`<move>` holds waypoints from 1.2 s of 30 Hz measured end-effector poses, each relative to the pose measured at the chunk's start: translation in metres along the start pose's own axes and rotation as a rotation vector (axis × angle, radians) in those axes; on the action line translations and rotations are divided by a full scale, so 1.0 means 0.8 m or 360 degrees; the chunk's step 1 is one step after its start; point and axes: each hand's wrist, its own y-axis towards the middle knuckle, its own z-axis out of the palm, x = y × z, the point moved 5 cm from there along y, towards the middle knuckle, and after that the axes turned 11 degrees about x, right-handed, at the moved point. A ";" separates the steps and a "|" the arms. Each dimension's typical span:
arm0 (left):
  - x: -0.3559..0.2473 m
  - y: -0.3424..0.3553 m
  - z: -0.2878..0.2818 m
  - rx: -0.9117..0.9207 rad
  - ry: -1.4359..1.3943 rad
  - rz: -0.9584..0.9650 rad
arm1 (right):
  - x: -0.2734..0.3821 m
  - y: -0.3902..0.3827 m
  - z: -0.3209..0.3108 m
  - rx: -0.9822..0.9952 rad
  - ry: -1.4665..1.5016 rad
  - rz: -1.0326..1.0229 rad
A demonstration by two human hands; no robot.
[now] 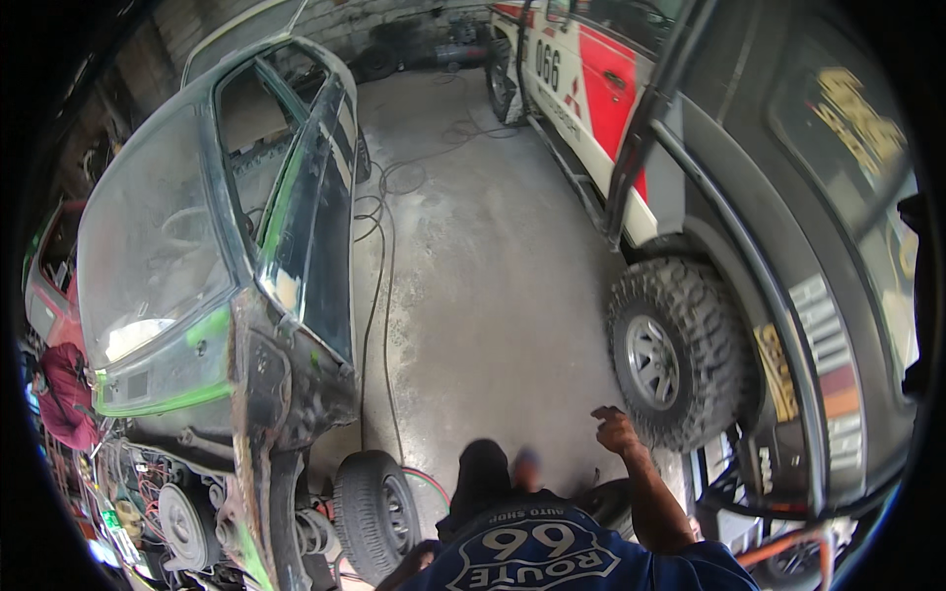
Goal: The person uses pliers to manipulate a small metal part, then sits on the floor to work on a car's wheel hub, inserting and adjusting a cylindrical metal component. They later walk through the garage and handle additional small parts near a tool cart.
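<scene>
My right hand (616,428) is raised just in front of the large knobby tire (675,360) of a dark off-road vehicle, its fingers apart and holding nothing. My left hand (414,557) is low beside my blue shirt (537,561), mostly hidden, with its fingers out of sight. Near it, a wheel (374,517) stands upright next to the stripped front end of a car body (296,374) with bare metal and green patches. My dark-clad leg (478,473) shows above the shirt.
Black hoses (384,276) run along the concrete floor (493,295) between the vehicles. A white and red vehicle (601,118) stands on the right. Exposed engine parts (182,522) and a maroon garment (69,394) are at left. Dark tires (379,61) lie by the back wall.
</scene>
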 end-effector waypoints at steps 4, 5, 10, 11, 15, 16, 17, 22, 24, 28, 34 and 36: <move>-0.098 0.068 -0.031 0.0010 -0.0135 -0.0081 | 0.011 0.211 -0.068 -0.0014 -0.0045 -0.0246; -0.124 0.089 -0.047 0.0012 -0.0149 -0.0105 | -0.008 0.261 -0.069 0.0084 0.0126 -0.0116; -0.317 0.202 -0.176 0.0006 -0.0195 -0.0193 | -0.122 0.480 -0.059 0.0341 0.0046 0.0321; -0.364 0.219 -0.206 -0.0005 -0.0227 -0.0206 | -0.136 0.500 -0.052 0.0477 0.0096 0.0294; -0.617 0.272 -0.356 0.0066 -0.0638 0.0039 | -0.186 0.522 -0.023 0.1234 0.0955 0.1307; -0.690 0.286 -0.392 0.0085 -0.0558 0.0158 | -0.187 0.536 -0.015 0.1202 0.1235 0.1434; -0.760 0.306 -0.427 0.0053 -0.0446 0.0164 | -0.189 0.560 -0.005 0.1140 0.1418 0.1468; -1.049 0.410 -0.585 -0.0070 -0.0211 0.0307 | -0.180 0.753 0.081 0.1317 0.1449 0.0984; -1.129 0.447 -0.625 -0.0105 -0.0209 0.0235 | -0.196 0.839 0.061 0.1238 0.1470 0.1213; -1.262 0.463 -0.647 0.0355 -0.0577 0.0238 | -0.209 1.132 -0.078 0.1316 0.1290 0.1276; -1.447 0.515 -0.681 0.0080 -0.0364 0.0203 | -0.189 1.708 -0.345 0.0834 0.0890 0.0630; -1.511 0.560 -0.716 0.0097 -0.0388 0.0129 | -0.165 1.883 -0.418 0.0665 0.0615 0.0560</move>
